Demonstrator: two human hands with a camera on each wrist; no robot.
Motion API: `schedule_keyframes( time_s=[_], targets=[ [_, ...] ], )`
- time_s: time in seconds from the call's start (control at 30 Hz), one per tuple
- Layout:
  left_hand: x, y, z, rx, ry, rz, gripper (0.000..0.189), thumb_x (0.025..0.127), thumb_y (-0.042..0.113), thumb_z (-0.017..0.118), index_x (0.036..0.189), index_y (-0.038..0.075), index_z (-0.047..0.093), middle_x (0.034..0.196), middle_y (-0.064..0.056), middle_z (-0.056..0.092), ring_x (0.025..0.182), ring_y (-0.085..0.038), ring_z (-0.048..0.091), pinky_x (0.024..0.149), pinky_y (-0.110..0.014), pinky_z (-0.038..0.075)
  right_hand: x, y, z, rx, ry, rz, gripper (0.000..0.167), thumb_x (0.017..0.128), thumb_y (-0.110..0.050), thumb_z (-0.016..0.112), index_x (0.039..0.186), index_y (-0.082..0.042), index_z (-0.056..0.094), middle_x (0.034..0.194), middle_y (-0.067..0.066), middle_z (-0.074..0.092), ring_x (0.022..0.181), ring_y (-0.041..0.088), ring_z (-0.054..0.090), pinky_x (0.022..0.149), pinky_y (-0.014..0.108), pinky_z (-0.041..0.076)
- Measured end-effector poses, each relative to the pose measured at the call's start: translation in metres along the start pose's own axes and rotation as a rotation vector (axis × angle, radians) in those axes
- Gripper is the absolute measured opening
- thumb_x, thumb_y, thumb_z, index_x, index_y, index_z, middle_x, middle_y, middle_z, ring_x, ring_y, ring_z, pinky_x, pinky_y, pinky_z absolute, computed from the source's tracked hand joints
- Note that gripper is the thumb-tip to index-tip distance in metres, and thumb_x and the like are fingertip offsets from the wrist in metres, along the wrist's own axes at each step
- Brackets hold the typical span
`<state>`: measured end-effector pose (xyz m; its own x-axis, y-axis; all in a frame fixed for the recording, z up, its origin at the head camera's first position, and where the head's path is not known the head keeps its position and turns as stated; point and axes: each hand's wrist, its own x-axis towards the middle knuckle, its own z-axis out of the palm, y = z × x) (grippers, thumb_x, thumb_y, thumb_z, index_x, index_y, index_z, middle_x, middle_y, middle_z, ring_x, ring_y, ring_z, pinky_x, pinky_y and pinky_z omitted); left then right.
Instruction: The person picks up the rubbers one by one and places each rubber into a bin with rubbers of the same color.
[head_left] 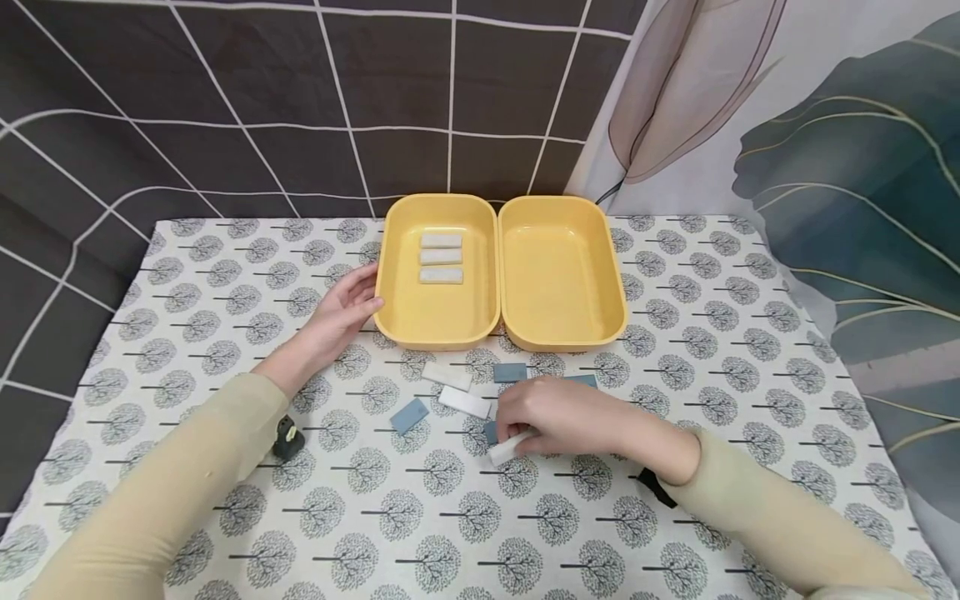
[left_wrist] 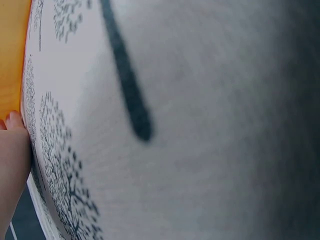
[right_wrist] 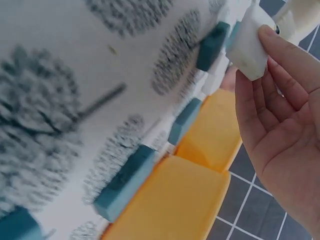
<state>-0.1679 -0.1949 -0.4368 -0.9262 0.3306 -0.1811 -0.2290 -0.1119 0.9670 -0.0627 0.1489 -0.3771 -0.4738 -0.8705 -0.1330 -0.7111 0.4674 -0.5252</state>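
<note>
My right hand (head_left: 558, 417) pinches a white rectangular block (head_left: 508, 450) between thumb and fingers, low over the tablecloth. In the right wrist view the same white block (right_wrist: 249, 47) shows tilted at the fingertips. A blue block (head_left: 491, 432) is partly hidden behind that hand. Close by lie two white blocks (head_left: 465, 402) and more blue blocks (head_left: 409, 416). My left hand (head_left: 341, 312) touches the outer left side of the left yellow bin (head_left: 438, 321), its fingers extended. Three white blocks (head_left: 441, 257) lie inside this bin in a column.
A right yellow bin (head_left: 562, 283) stands against the left one, with nothing seen inside. The tree-print tablecloth (head_left: 442, 525) covers the table. Behind rises a dark surface with a white grid (head_left: 397, 92), and a patterned curtain (head_left: 847, 183) hangs at the right.
</note>
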Motion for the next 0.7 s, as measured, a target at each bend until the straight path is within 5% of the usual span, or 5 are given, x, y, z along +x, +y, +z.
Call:
schedule_keyframes(
  time_s=[0.7],
  targets=[
    [0.0, -0.002, -0.002, 0.004, -0.011, 0.007, 0.07, 0.105, -0.003, 0.052, 0.167, 0.001, 0.02, 0.172, -0.022, 0.024, 0.135, -0.008, 0.049, 0.129, -0.025, 0.036, 0.043, 0.0, -0.045, -0.016, 0.134, -0.045, 0.012, 0.088, -0.015, 0.086, 0.096, -0.017, 0.078, 0.091, -0.008, 0.07, 0.084, 0.005, 0.059, 0.079, 0.021, 0.057]
  ],
)
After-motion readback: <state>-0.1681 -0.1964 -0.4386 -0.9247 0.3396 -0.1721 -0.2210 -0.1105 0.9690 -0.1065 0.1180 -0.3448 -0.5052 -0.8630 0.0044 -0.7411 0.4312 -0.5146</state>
